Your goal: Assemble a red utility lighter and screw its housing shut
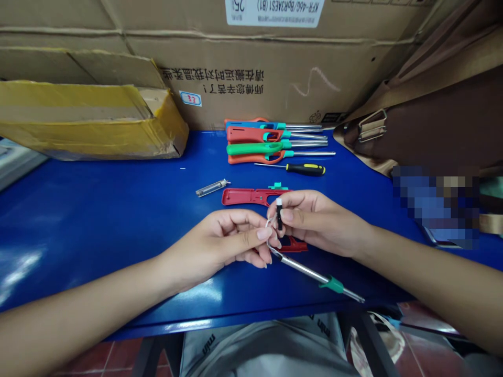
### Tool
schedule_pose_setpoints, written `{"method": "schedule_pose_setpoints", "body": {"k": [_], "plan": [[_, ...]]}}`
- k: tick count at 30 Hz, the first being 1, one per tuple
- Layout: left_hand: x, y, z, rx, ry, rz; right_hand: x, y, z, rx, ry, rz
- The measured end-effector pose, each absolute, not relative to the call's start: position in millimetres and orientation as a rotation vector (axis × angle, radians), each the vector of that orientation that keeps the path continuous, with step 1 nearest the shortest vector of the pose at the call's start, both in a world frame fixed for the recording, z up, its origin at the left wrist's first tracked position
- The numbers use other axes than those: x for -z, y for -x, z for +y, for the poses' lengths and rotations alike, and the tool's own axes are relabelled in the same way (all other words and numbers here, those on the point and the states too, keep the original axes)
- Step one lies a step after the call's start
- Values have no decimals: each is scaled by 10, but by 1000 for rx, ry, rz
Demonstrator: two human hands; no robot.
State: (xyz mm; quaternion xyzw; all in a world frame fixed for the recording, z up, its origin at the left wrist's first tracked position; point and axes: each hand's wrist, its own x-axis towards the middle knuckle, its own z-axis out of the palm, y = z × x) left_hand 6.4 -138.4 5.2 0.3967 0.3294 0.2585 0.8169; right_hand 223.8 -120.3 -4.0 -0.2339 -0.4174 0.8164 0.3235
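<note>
Between the thumb and fingers of my right hand (314,220) is a small black igniter (279,215) with a white end, held upright. My left hand (236,235) pinches a thin white wire (269,238) close beside it. That wire runs down to a metal lighter tube (304,269), which slants to the lower right and carries a green collar (333,284). Behind my hands lies a red lighter shell half (245,197) with a small green piece at its upper edge. Another red shell part (294,245) is partly hidden under my hands.
A clear fuel cartridge (212,187) lies left of the red shell. Farther back are a black-and-yellow screwdriver (306,169) and several assembled lighters (255,149). Cardboard boxes (157,125) stand along the back, and a brown bag (424,104) is at the right.
</note>
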Motion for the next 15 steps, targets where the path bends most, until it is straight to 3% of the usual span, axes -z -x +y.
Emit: {"method": "schedule_pose_setpoints", "body": {"k": [15], "plan": [[-37, -83, -1398, -491, -738, 649, 102, -2244, -1218, -2094, 461, -1145]]}}
